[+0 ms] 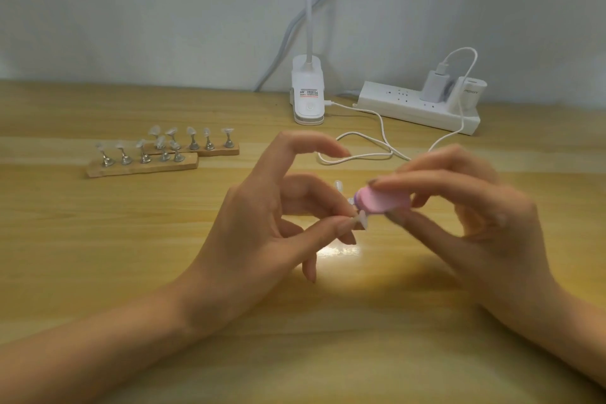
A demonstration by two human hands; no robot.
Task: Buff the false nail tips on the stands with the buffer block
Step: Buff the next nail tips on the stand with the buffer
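One false nail tip is pinched between the thumb and a fingertip of my left hand, held above the table in front of me. The pink buffer block, gripped in the curled fingers of my right hand, meets it from above. Well back to my left, two wooden stands carry rows of tips (whether any are already buffed I cannot tell), so I judge most of the job is left.

Motion blur on right hand; buffer block far end hidden in its fingers. Base of nail tip hidden by left hand fingertips. Top edge cuts lamp neck.
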